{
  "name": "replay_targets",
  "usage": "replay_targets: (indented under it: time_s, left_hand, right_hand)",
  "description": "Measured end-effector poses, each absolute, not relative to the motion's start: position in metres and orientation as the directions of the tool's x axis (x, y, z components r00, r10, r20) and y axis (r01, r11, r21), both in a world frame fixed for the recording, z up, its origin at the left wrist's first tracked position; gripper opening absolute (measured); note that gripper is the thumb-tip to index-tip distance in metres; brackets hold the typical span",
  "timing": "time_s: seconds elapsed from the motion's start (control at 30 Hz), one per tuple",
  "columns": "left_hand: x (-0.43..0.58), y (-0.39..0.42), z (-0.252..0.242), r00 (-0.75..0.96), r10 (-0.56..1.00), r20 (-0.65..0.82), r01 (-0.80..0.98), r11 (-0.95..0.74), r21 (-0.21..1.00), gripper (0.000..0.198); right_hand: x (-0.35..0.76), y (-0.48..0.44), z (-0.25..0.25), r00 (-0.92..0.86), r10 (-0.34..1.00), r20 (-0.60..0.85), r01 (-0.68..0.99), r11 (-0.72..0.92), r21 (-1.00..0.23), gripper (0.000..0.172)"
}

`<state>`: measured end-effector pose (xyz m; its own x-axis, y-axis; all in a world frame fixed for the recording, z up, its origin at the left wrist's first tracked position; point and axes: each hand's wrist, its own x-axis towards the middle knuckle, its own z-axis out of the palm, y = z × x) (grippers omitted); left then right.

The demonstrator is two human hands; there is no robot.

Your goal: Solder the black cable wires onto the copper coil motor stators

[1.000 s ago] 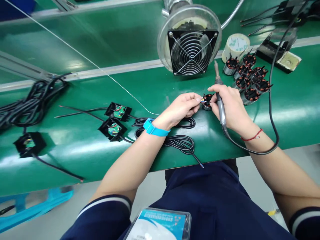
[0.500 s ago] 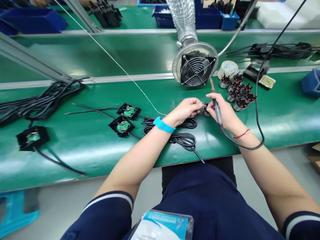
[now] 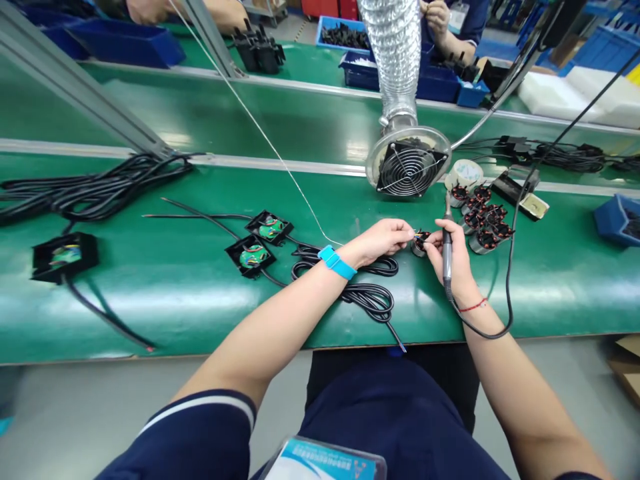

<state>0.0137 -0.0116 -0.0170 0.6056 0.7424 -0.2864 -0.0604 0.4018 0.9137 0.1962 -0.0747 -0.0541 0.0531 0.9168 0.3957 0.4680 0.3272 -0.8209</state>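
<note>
My left hand (image 3: 386, 241), with a blue strap at the wrist, pinches thin coloured wires (image 3: 415, 234) between thumb and forefinger. The wires meet a small motor coil (image 3: 419, 247) with a silvery side, standing on the green bench. My right hand (image 3: 457, 261) is closed around a soldering iron (image 3: 447, 257), whose tip points up and away from the coil. Its thumb and a fingertip reach to the coil's right edge; whether they grip it I cannot tell. Several similar motor coils (image 3: 484, 240) stand just right of the iron. Black cable coils (image 3: 367, 300) lie below my left forearm.
A fume extractor (image 3: 409, 167) hangs behind my hands. Open black boxes with green boards (image 3: 255, 257) lie left. A tape roll (image 3: 464, 175), a soldering stand with sponge (image 3: 534, 205) and a blue bin (image 3: 620, 220) are right. A co-worker's hand (image 3: 437, 20) shows across the bench.
The view has tilted up, showing more of the far side and other people's hands. The iron now stands more upright in my right hand. My left hand still pinches the wires by the coil.
</note>
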Motion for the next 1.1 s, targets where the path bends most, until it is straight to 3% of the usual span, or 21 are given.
replay_targets:
  time_s: [0.17,0.33,0.5,0.8,1.0,1.1]
  left_hand:
    - [0.012,-0.012,-0.018,0.621,0.713,-0.325,-0.017,0.427,0.904,0.016]
    - [0.01,-0.009,-0.023,0.61,0.722,-0.325,-0.003,0.412,0.911,0.017]
    - [0.008,-0.007,-0.024,0.601,0.733,-0.318,0.018,0.386,0.922,0.027]
    - [0.004,-0.005,-0.023,0.584,0.742,-0.33,0.08,0.351,0.933,0.035]
    - [0.001,-0.008,-0.024,0.592,0.735,-0.331,0.06,0.37,0.927,0.039]
    - [0.0,-0.012,-0.024,0.59,0.738,-0.327,0.043,0.376,0.926,0.041]
  right_hand:
    - [0.188,-0.08,-0.056,0.077,0.931,0.356,0.48,0.279,-0.832,0.045]
    - [0.195,-0.078,-0.046,0.071,0.891,0.449,0.597,0.322,-0.735,0.042]
    - [0.203,-0.066,-0.038,-0.163,0.92,0.357,0.673,0.368,-0.641,0.044]
    - [0.195,-0.055,-0.041,-0.094,0.952,0.291,0.57,0.291,-0.769,0.05]
    - [0.19,-0.054,-0.053,-0.093,0.97,0.224,0.397,0.243,-0.885,0.033]
    - [0.187,-0.059,-0.055,-0.043,0.971,0.236,0.305,0.238,-0.922,0.034]
